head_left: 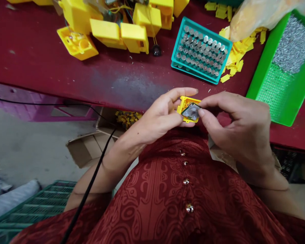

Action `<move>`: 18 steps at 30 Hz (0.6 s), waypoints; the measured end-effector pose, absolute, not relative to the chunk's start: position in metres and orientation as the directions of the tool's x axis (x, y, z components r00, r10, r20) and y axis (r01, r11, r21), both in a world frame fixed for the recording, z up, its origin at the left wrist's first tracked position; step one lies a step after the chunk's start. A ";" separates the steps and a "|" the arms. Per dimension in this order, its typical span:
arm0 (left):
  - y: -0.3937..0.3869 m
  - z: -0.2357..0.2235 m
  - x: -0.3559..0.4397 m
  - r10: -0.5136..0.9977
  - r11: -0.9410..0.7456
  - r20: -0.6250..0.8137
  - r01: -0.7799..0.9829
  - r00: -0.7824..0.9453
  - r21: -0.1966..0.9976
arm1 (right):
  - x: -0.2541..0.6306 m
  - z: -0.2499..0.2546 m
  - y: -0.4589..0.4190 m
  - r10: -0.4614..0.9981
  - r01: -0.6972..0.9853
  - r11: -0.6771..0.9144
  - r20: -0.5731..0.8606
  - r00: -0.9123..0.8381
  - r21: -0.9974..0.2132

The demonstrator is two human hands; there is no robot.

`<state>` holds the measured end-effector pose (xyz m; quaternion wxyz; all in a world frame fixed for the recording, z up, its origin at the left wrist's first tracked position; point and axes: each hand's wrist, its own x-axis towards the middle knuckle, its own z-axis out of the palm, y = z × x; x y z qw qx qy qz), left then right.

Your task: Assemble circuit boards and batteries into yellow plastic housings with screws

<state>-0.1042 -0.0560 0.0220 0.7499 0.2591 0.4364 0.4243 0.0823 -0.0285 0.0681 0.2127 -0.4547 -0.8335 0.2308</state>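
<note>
My left hand [162, 113] holds a small yellow plastic case [179, 107] in front of my body, its open side facing up. The thumb lies along the near edge, and the index finger is stretched out past the far side. A small flat grey panel with a dark rim [190, 112] sits tilted in the case; whether it is a screen or a circuit board I cannot tell. With thumb and index finger, my right hand [236, 125] pinches the panel's right corner. The fingertips cover that corner and the case's right side.
Beyond my hands on the red table [73, 74] stands a teal tray [176, 51] of round metal cells. Right of it lie loose yellow pieces [237, 56] and a green basket [292, 105] of small metal parts. Yellow housings [134, 37] pile up at back left. A black cable [99, 166] crosses my left arm.
</note>
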 end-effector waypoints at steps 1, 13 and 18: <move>-0.056 0.021 -0.103 0.869 0.495 -0.431 -0.402 0.243 0.770 | 0.083 0.067 -0.027 0.853 0.665 0.484 0.139 -0.502 -0.568; -0.053 0.014 -0.102 0.872 0.488 -0.444 -0.442 0.207 0.752 | 0.086 0.056 -0.014 0.791 0.595 0.550 0.138 -0.596 -0.587; -0.058 0.010 -0.102 0.888 0.460 -0.414 -0.412 0.202 0.786 | 0.084 0.057 -0.014 0.750 0.619 0.595 0.077 -0.657 -0.513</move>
